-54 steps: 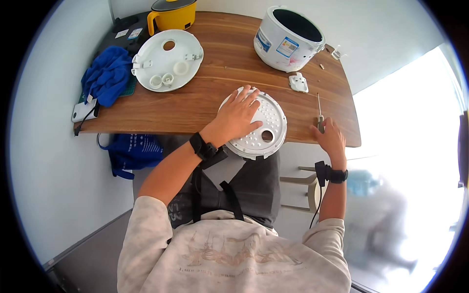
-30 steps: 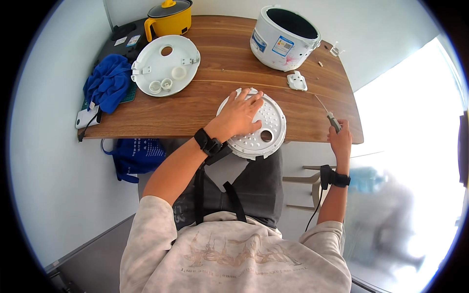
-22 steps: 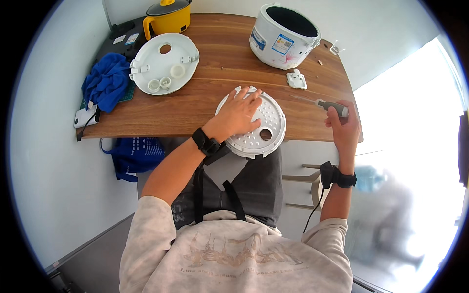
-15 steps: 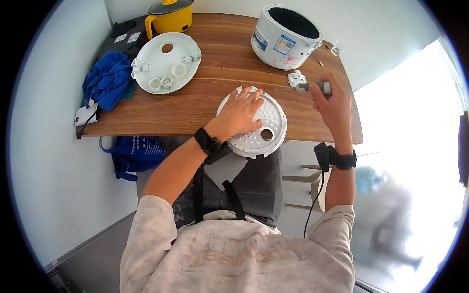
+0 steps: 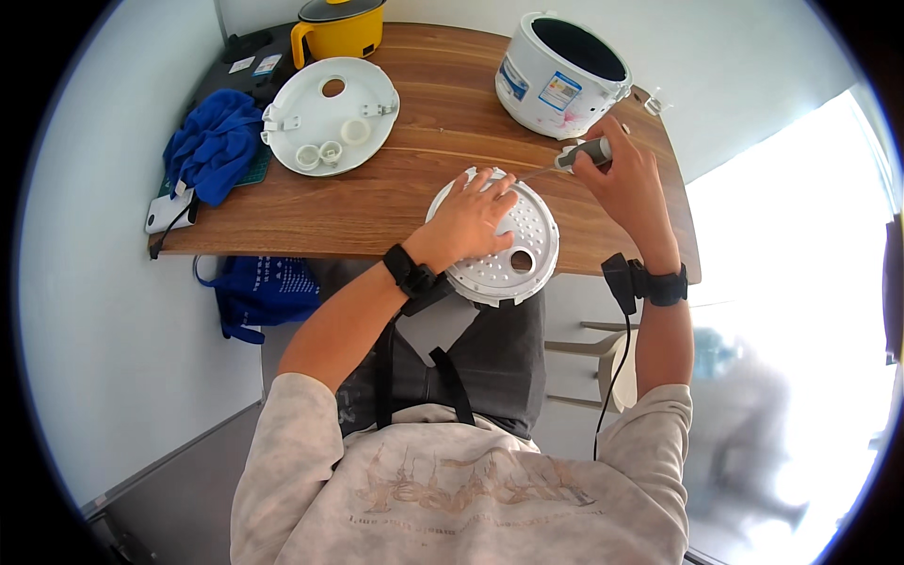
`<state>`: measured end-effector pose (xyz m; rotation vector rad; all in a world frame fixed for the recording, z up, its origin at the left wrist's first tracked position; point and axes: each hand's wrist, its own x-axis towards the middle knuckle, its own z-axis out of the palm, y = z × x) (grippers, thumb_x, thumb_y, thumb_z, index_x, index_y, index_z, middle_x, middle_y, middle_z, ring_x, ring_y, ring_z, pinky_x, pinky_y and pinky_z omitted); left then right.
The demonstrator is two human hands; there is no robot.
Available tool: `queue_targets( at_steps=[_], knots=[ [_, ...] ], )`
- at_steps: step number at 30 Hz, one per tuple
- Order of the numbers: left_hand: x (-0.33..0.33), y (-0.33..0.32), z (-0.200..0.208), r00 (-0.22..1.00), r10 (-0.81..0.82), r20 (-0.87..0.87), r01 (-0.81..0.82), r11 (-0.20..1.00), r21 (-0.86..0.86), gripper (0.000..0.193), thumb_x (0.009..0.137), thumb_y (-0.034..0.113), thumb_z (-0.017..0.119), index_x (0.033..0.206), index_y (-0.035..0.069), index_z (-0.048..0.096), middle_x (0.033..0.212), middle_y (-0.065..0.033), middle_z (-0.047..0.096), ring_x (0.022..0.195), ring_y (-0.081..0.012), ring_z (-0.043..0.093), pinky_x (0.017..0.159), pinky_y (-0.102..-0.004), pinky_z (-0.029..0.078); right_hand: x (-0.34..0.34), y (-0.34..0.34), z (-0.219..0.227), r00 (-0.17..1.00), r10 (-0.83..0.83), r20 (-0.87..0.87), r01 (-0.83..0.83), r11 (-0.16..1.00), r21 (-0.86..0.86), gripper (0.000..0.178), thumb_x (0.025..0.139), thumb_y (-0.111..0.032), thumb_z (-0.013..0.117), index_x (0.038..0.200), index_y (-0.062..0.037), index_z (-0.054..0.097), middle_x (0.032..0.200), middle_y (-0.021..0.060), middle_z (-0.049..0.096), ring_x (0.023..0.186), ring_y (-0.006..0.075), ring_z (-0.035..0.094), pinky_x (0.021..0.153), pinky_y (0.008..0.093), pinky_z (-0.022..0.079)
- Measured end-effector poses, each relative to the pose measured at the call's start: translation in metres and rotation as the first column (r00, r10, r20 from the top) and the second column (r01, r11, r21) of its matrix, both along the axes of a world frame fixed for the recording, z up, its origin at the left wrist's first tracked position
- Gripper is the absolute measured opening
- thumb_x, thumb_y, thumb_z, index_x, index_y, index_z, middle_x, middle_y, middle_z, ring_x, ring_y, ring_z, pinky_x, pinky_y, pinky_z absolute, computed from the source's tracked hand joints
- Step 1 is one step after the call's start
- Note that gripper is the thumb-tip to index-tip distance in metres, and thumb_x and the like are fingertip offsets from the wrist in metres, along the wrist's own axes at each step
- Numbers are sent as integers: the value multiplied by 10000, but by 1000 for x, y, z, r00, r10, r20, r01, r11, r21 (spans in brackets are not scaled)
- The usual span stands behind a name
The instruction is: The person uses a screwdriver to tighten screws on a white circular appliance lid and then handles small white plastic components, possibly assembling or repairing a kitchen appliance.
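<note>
A round white inner lid (image 5: 535, 224) with raised bumps and one hole lies at the table's near edge, partly overhanging it. My left hand (image 5: 468, 224) rests flat on its upper left part, fingers spread, covering some of the surface. In my right hand (image 5: 621, 179) is a screwdriver (image 5: 588, 153) with a grey handle, held at a slant. Its thin shaft points left and down toward the lid's far right rim; whether the tip touches the rim I cannot tell.
A white rice cooker body (image 5: 551, 104) stands at the back right. To the left lie a white outer lid (image 5: 325, 104) bearing small round parts, a blue cloth (image 5: 215, 146) and a white power bank-like box (image 5: 169, 215). A yellow pot (image 5: 348, 38) stands behind.
My right hand has brought the screwdriver left, its shaft now beside the lid's far rim. My left hand stays on the lid. The whole view has shifted slightly.
</note>
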<state>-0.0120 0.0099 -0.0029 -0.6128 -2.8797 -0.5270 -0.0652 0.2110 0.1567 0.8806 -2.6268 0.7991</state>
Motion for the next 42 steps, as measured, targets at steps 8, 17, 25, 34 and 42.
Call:
queue_targets(
  at_steps=[8,17,25,34,42],
  knots=[
    [0,0,-1,1000,3,-19,-3,1000,-10,639,909,426,667,1414,51,553,1619,-151,422,1522,-392,324,1225,-583,274,-2,-2,-3,999,32,-26,-32,999,13,271,872,-168,679,1100,-62,579,766,148,698,664,349,702,649,422,562],
    [-1,0,-5,997,0,-71,-1,1000,-1,633,902,432,679,1399,56,570,1611,-143,437,1499,-388,358,1215,-578,291,-13,-12,-1,987,70,-145,-29,963,267,269,876,-208,682,1064,-62,557,672,156,659,633,363,674,596,456,524],
    [0,-1,-2,999,7,-53,-10,999,-42,646,915,459,660,1410,58,554,1633,-125,402,1510,-378,342,1231,-547,287,-11,-13,7,990,51,-134,-43,997,65,241,868,-189,693,1021,-61,559,644,132,646,591,328,660,572,443,510],
    [2,2,2,1000,22,-5,-22,997,-80,691,942,470,628,1522,114,506,1660,-112,376,1535,-357,310,1250,-531,259,-12,-10,-4,978,127,-164,-103,984,145,242,883,-197,679,1029,-55,550,657,143,659,597,361,655,584,448,510],
    [2,0,2,1000,16,-17,-17,997,-70,681,949,469,623,1522,116,517,1647,-116,398,1531,-355,321,1255,-530,251,-13,-11,-3,986,132,-106,-117,984,135,264,892,-212,680,1058,-55,550,667,145,671,624,361,680,601,446,527]
  ],
)
